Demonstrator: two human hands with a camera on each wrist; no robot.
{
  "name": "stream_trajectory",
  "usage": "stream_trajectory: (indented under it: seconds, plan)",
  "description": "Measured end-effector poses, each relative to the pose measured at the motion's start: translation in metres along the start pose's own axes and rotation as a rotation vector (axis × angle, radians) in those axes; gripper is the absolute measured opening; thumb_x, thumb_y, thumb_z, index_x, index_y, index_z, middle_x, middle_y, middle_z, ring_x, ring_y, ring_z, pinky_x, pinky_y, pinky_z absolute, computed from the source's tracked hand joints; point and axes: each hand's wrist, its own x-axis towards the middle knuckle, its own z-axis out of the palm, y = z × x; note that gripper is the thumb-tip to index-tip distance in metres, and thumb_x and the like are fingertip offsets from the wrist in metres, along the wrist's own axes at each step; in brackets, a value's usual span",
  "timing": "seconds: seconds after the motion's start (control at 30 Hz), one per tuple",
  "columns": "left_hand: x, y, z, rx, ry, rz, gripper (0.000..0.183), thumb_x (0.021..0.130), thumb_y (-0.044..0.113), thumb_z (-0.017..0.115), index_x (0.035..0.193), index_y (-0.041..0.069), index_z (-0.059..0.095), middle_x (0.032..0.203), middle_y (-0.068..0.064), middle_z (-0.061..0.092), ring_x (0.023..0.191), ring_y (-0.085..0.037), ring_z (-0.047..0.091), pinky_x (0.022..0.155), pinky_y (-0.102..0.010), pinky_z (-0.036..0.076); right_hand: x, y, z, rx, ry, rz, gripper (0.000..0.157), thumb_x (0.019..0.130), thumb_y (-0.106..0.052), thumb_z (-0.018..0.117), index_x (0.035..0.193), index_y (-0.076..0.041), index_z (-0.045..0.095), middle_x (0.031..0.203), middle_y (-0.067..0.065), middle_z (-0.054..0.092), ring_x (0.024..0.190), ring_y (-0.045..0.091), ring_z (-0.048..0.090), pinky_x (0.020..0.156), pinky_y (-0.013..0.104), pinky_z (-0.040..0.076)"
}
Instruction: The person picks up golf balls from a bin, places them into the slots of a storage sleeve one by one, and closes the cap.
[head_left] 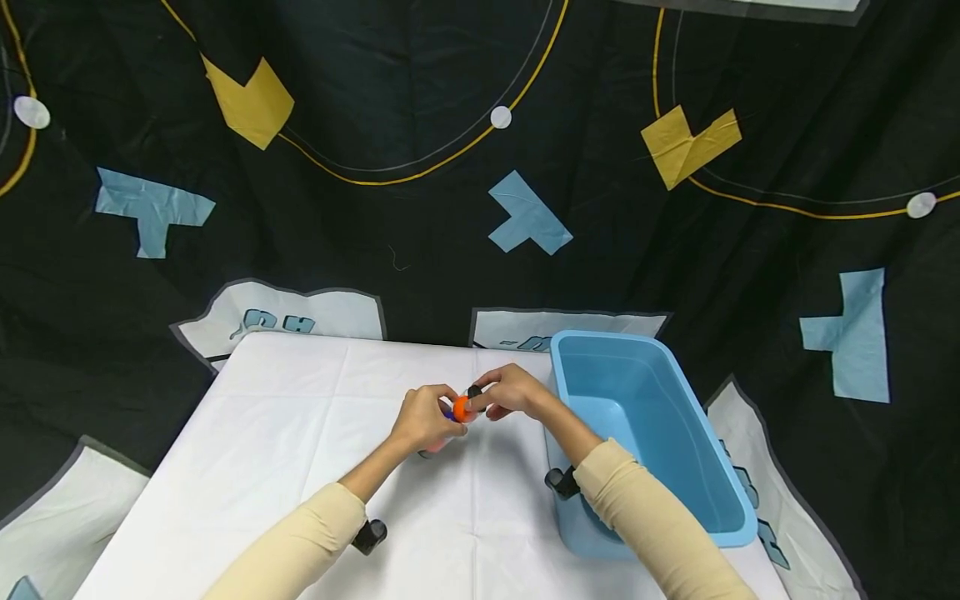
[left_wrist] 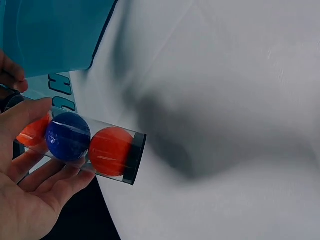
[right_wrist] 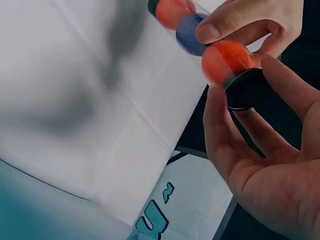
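A clear plastic tube [left_wrist: 95, 129] with black end caps is held above the table. Inside it a blue ball [left_wrist: 68, 136] lies between an orange ball [left_wrist: 111, 151] at one end and another orange ball [right_wrist: 226, 61] at the other. My left hand [head_left: 426, 419] grips the tube around its middle, thumb across the blue ball. At the far end my right hand [head_left: 513, 390] holds the black cap [right_wrist: 246, 90] between its thumb and fingers. The cap at the near end [left_wrist: 134, 159] sticks out past the left hand.
A light blue plastic bin [head_left: 652, 417] stands on the table's right side, beneath the right forearm. White cloth [head_left: 285, 433] covers the table. Behind it hangs a black backdrop [head_left: 420, 242] with yellow and blue tape shapes.
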Motion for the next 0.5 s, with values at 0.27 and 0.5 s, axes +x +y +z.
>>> stream_trajectory:
  seconds: [0.27,0.5]
  plan:
    - [0.002,-0.004,0.012,0.01,0.013,0.023,0.036,0.066,0.014,0.094,0.095,0.01,0.073,0.081,-0.008,0.077,0.07,-0.016,0.07,0.065,-0.031,0.057,0.0,0.005,0.002,0.0,0.005,0.003,0.047,0.08,-0.011,0.082,0.123,0.002,0.069,0.092,0.012,0.073,0.075,0.025,0.074,0.078,0.035,0.062]
    - [0.002,-0.008,0.02,-0.004,0.014,0.025,0.037,0.065,0.014,0.093,0.096,0.009,0.073,0.082,-0.009,0.077,0.07,-0.017,0.07,0.067,-0.033,0.057,-0.001,0.008,0.005,-0.039,0.028,0.014,0.045,0.077,-0.01,0.085,0.119,0.0,0.071,0.09,0.01,0.074,0.074,0.023,0.073,0.077,0.034,0.062]
